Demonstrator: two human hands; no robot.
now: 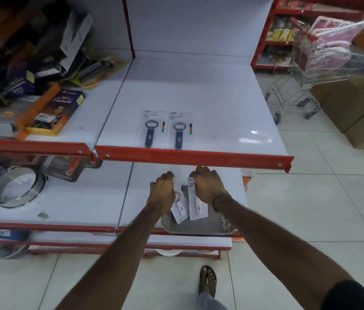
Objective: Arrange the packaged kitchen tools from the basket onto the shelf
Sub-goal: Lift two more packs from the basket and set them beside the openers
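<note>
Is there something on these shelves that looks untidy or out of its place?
Yes. The boxes at the left of the upper shelf lie heaped and tilted, unlike the two bottle openers laid straight side by side near the front edge. Each hand, left and right, holds one pack.

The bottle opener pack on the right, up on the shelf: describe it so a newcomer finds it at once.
Start at the white upper shelf with the red front rail. Two bottle opener packs lie side by side at its front edge. The right-hand pack is the one nearer the shopping trolley; its neighbour sits nearer the boxed goods.
</note>
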